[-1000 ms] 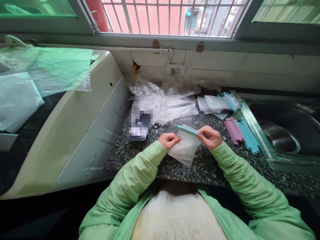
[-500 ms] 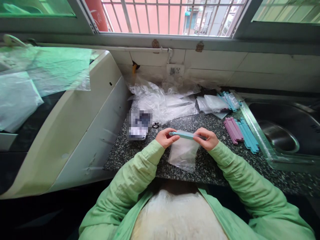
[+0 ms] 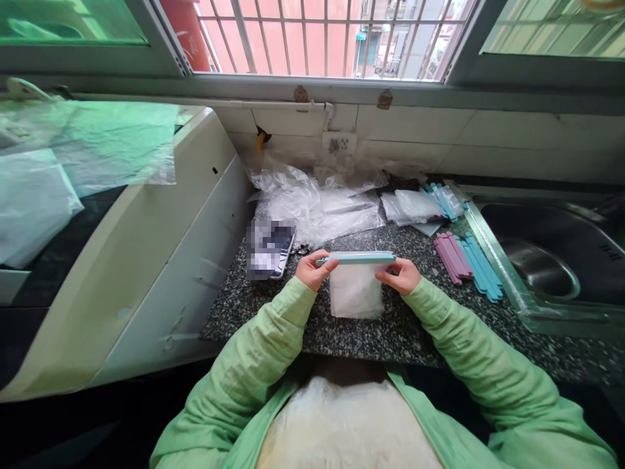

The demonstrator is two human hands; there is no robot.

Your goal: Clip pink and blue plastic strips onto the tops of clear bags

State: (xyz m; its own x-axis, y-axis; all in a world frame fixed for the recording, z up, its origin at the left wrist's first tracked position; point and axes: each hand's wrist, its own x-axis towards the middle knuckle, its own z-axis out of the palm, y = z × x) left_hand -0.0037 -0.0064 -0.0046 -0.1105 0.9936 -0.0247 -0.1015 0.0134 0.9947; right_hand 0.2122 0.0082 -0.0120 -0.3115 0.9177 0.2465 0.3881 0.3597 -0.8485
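Observation:
A light-blue bag-sealing clip (image 3: 359, 259) lies across the top of a clear plastic bag (image 3: 355, 294), which hangs below it over the counter. My left hand (image 3: 311, 271) pinches the clip's left end between thumb and fingers. At the other end, my right hand (image 3: 403, 276) is closed around the clip's tip, its thumb at the bag's upper right edge. To the right lie several pink clips (image 3: 452, 258) and several loose blue clips (image 3: 479, 267). Flat clear bags (image 3: 415, 206) are stacked behind them.
Crumpled clear plastic (image 3: 317, 202) covers the back of the speckled counter (image 3: 293, 326). A phone-like object (image 3: 282, 257), partly blurred out, lies left of my hands. A steel sink (image 3: 541, 312) borders the right side; a large pale machine (image 3: 161, 241) stands left. Barred window ahead.
The clip's full length now shows, as my right hand has shifted to its far end. The bag hangs straighter and flatter below it. The camera view has tilted slightly upward.

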